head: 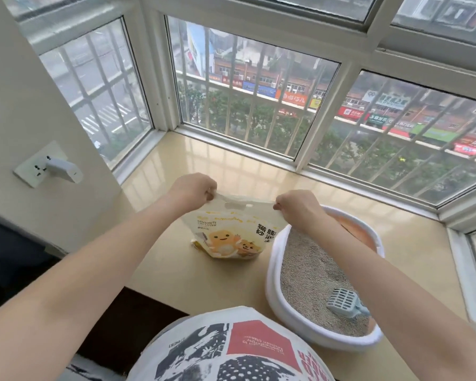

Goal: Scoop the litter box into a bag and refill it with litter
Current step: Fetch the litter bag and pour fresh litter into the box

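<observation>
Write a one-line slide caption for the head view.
Both hands, left hand and right hand, pinch the top of a litter bag beside the litter box, scoop lying inside.

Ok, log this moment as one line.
left hand pinches litter bag top | right hand pinches other corner | scoop lies in litter box

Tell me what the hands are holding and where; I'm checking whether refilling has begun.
Both hands pinch the cream cat-litter bag with orange cartoon animals by its top edge: left hand at the left corner, right hand at the right.
</observation>
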`<state>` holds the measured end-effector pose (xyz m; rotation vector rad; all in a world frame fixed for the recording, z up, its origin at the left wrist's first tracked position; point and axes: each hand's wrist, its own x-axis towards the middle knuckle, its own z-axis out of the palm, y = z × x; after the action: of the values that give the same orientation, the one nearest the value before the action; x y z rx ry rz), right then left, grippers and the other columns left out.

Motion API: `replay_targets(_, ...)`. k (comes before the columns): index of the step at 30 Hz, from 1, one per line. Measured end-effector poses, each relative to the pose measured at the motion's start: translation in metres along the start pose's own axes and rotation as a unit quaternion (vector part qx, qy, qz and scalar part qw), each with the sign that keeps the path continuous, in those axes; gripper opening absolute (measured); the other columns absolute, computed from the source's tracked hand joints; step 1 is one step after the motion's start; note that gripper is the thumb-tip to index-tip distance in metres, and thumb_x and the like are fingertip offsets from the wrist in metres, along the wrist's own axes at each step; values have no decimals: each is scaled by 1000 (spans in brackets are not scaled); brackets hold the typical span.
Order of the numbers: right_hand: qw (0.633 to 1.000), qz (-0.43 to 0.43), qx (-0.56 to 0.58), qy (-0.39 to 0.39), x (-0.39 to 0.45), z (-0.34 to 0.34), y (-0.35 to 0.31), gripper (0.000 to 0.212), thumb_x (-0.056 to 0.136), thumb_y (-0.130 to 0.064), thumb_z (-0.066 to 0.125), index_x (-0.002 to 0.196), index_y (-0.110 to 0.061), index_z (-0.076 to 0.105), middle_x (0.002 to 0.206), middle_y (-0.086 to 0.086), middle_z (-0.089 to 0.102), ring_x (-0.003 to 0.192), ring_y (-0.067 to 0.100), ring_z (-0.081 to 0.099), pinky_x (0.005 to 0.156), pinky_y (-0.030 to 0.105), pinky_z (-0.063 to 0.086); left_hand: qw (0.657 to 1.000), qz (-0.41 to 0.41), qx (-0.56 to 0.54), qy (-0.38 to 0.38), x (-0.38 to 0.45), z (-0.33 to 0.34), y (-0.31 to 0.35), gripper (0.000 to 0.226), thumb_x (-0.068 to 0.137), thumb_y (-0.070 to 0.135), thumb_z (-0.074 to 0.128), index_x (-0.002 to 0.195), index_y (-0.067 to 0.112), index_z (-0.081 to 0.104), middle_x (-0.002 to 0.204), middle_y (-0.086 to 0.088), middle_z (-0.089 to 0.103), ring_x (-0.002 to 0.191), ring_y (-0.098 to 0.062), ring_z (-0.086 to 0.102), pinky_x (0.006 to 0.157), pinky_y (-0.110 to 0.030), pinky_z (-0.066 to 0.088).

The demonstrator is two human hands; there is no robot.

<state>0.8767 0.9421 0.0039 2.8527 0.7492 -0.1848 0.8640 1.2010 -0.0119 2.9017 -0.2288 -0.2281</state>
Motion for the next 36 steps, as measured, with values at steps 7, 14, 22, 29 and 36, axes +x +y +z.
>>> replay_targets(7,999,24,19,25,1,-7,18,27,101,-22,45,109,-17,71,106,5,71,102,26,64,76,29,46,999,5,-13,48,5,-5,0,15,86,10,53,86,17,66,90,2,65,89,-24,58,63,-26,35)
replay_targets(14,998,27,37,38,1,4,0,28,100,-13,44,113,-16,69,108,3,71,100,24,65,70,26,40,1000,-6,-27,10,2,4,-6,19,84,6,49,85,14,66,93,0,68,91,-24,60,73,-35,50)
replay_targets(22,996,37,78,3,-2,26,-5,33,97,-8,44,119,-19,66,114,3,70,105,24,63,84,29,46,999,21,1,-45,1,14,-6,14,83,6,53,78,16,61,79,2,54,89,-26,58,61,-27,35)
replay_targets(29,984,65,164,36,-4,25,8,30,98,-31,50,94,-8,69,86,9,69,87,28,61,65,31,39,993,56,-53,-93,9,0,7,26,88,29,62,114,23,62,110,4,63,102,-17,55,83,-31,45)
replay_targets(36,877,140,443,122,-36,41,18,26,87,-33,68,107,-16,70,94,-7,68,82,11,62,76,27,48,967,239,-83,27,12,14,73,64,83,41,68,138,18,43,130,1,50,118,-17,45,97,-31,39)
